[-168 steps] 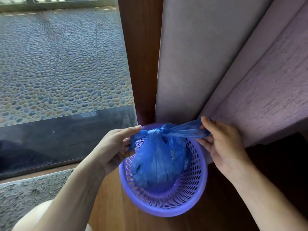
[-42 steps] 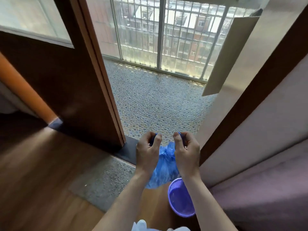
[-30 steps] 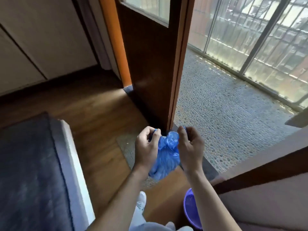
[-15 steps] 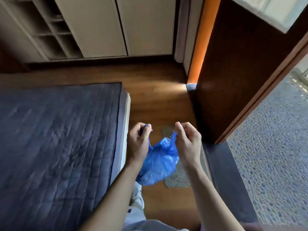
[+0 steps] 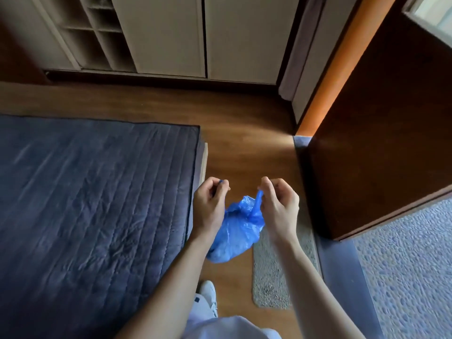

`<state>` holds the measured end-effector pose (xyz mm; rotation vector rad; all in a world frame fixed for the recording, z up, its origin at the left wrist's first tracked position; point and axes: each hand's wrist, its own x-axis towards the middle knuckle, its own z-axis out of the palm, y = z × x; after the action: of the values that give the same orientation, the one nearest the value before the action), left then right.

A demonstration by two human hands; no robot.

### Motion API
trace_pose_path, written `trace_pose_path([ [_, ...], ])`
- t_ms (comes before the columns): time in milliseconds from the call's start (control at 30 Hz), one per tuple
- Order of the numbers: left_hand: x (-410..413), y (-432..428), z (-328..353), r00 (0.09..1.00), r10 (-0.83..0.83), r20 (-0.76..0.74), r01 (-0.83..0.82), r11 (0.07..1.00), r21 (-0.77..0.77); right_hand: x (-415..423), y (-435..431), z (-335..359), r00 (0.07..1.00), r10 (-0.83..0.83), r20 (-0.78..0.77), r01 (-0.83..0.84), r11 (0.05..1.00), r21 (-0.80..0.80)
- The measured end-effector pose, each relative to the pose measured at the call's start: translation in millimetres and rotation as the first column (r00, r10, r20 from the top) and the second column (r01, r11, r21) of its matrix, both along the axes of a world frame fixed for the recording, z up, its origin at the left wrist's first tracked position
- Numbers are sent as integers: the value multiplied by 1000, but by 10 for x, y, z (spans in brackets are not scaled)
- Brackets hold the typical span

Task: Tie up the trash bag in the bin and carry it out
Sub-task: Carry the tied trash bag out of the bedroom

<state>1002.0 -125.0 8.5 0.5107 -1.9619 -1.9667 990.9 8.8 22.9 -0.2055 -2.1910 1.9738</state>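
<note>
Since earlier: my view has swung off the balcony door and bin corner onto the bedroom floor; the purple basket bin is gone from sight and the bag hangs free between my hands.

Trash bag: blue trash bag (image 5: pixel 236 231), out of the bin, hanging in the air above the wooden floor (image 5: pixel 244 133), just over the near end of a small grey mat (image 5: pixel 271 272).

Left hand: left hand (image 5: pixel 209 205), fingers pinched together on a thin blue end of the bag's top; only a sliver of plastic shows at the fingertips.

Right hand: right hand (image 5: pixel 278 204), fingers closed on the other twisted ear of the bag, which runs down into the bunched neck.

Surroundings: bed (image 5: pixel 93 204) with dark quilted cover to my left, wooden door (image 5: pixel 381 155) open to my right, pebble-tiled balcony floor (image 5: pixel 411 270) beyond it, wardrobe (image 5: pixel 183 35) ahead.

Step, as I judge it: carry-out under way; I cannot tell whether the knot is finished.

Risks: both grips are only fingertip pinches on slippery film, so one ear could slide out and the bag drop or swing. If the knot is loose, the neck could open and spill. Thin plastic may stretch or tear under the load. The mat edge could catch my foot.
</note>
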Motion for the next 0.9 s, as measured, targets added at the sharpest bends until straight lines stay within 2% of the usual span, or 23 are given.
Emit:
trace_pose_path([
  [267, -839, -642, 99, 999, -31, -25, 32, 999, 37, -822, -564, 72, 1000, -9, 23, 9, 1000, -10],
  [567, -1810, -839, -10, 1000, -9, 9, 9, 999, 37, -1823, -787, 7, 998, 38, 45, -39, 999, 19],
  [900, -3598, -648, 76, 999, 46, 19, -46, 999, 6, -3767, -523, 99, 992, 124, 26, -125, 991, 40],
])
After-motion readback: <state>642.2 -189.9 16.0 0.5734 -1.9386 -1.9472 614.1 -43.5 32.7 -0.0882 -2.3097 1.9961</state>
